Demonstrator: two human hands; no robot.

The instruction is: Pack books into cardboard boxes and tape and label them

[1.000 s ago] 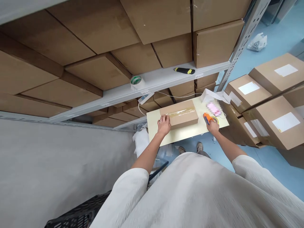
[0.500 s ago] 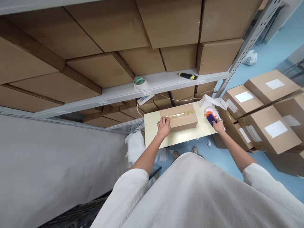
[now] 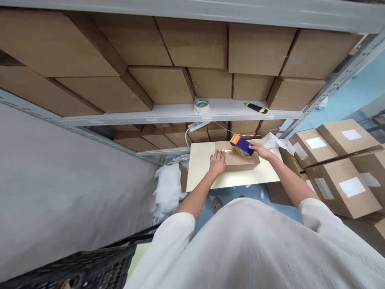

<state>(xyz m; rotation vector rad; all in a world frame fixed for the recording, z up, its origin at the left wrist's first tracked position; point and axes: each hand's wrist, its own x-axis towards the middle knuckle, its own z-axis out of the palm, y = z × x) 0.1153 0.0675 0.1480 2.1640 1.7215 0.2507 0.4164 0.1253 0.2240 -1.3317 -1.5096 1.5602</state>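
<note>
A long cardboard box lies on a pale yellow board-topped table, with clear tape along its top. My left hand rests on the box's left end, fingers spread over its top. Above the right part of the box, my right hand grips a blue and orange tape dispenser. The roll in it shows underneath, close over the box top; whether it touches cannot be told.
On the shelf ledge stand a white tape roll and a black-yellow utility knife. Cardboard boxes with white labels are stacked at right. White packing sheets hang left of the table. A black crate sits at lower left.
My right hand has picked the tape dispenser up from the table's right side and brought it left over the box. My left hand stays on the box. The view has shifted.
</note>
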